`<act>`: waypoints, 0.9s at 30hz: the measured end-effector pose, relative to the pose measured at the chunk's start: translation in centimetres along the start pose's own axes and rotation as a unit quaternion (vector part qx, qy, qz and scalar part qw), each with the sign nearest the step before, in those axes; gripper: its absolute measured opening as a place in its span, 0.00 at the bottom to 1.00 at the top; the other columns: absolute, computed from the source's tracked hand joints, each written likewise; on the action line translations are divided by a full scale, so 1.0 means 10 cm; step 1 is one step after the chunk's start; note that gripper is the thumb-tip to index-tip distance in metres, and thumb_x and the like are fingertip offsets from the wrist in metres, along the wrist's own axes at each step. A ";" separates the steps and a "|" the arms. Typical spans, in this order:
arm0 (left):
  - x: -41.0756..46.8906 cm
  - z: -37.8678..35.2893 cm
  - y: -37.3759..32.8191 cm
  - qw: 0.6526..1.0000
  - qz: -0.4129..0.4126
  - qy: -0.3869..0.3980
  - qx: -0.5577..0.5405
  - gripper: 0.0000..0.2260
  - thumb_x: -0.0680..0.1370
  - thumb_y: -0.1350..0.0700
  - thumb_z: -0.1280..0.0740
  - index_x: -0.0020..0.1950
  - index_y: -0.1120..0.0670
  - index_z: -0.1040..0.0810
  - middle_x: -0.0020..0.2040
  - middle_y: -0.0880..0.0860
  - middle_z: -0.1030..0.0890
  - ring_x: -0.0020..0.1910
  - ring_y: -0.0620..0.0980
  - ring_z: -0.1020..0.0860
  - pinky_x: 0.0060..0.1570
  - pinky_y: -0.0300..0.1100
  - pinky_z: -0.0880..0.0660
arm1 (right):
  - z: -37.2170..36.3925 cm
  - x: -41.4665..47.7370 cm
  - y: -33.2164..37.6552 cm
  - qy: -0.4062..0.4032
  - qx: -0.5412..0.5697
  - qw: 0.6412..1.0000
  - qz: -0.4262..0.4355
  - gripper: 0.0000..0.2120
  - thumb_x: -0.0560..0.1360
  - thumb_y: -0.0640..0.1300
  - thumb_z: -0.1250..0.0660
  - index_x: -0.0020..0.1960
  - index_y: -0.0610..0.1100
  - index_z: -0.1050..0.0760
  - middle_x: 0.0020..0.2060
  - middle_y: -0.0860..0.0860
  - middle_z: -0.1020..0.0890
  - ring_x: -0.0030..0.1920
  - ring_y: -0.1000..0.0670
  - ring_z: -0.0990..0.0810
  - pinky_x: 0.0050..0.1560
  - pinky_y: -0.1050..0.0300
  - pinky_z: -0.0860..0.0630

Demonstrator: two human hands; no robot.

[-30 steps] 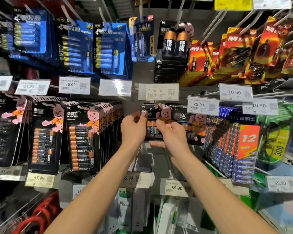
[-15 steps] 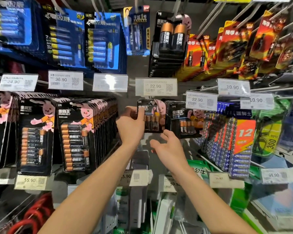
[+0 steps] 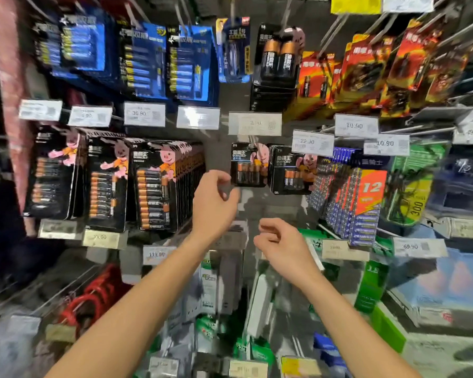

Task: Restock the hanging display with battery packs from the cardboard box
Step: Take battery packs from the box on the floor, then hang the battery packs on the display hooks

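A small black battery pack (image 3: 248, 165) with a pink bunny hangs on a hook at the middle of the display, under a blurred price tag (image 3: 254, 123). My left hand (image 3: 213, 203) is just left of and below it, fingers curled apart, holding nothing. My right hand (image 3: 283, 245) is lower, loosely curled and empty. A similar stack of packs (image 3: 288, 170) hangs right beside the first. The cardboard box is out of view.
Rows of larger black battery packs (image 3: 153, 186) fill the hooks to the left. Blue packs (image 3: 189, 62) hang above, red-orange packs (image 3: 366, 72) at upper right, blue and orange packs (image 3: 361, 203) at right. Price tags line the hook ends. Green boxes (image 3: 372, 285) sit below.
Both hands have let go of the small battery pack, which now hangs on its hook. Both hands have pulled back and down. The view has shifted and blurred.
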State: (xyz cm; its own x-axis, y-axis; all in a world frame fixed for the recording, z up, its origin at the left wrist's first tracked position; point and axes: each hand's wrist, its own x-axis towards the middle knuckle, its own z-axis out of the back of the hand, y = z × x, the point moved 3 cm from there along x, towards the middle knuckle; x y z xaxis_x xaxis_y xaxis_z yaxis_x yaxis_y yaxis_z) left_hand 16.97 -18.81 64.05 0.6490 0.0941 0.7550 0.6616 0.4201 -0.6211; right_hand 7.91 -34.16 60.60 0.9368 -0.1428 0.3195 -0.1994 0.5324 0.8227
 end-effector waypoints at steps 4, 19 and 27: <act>-0.84 0.31 -0.19 0.995 -0.074 0.049 0.044 0.08 0.77 0.58 0.30 0.55 0.51 0.25 0.49 0.46 0.24 0.45 0.42 0.25 0.44 0.38 0.27 | -0.01 -0.57 -0.16 0.025 -0.089 0.995 0.039 0.20 0.78 0.45 0.30 0.69 0.48 0.25 0.59 0.52 0.19 0.58 0.52 0.22 0.63 0.57 0.27; -5.14 1.88 0.37 0.878 0.155 0.316 0.324 0.22 0.76 0.46 0.33 0.68 0.52 0.26 0.69 0.50 0.27 0.68 0.51 0.28 0.65 0.48 0.28 | -1.69 -3.64 -1.61 0.311 -0.089 0.946 -0.007 0.26 0.77 0.47 0.32 0.73 0.44 0.31 0.69 0.48 0.28 0.72 0.47 0.33 0.74 0.55 0.39; -6.00 2.48 0.48 0.816 0.250 0.359 0.379 0.31 0.76 0.38 0.35 0.76 0.50 0.33 0.79 0.49 0.37 0.80 0.51 0.41 0.74 0.51 0.37 | -2.05 -4.39 -1.83 0.379 -0.148 0.914 0.008 0.32 0.80 0.50 0.36 0.81 0.48 0.44 0.79 0.52 0.41 0.81 0.47 0.49 0.80 0.49 0.50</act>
State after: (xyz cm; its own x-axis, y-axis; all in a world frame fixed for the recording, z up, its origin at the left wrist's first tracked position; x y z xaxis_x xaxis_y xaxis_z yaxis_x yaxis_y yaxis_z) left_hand -28.11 -0.05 21.04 0.9991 -0.0143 -0.0388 0.0020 0.9539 -0.3000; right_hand -23.68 -20.48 21.85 0.8870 0.4256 -0.1792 -0.2333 0.7478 0.6215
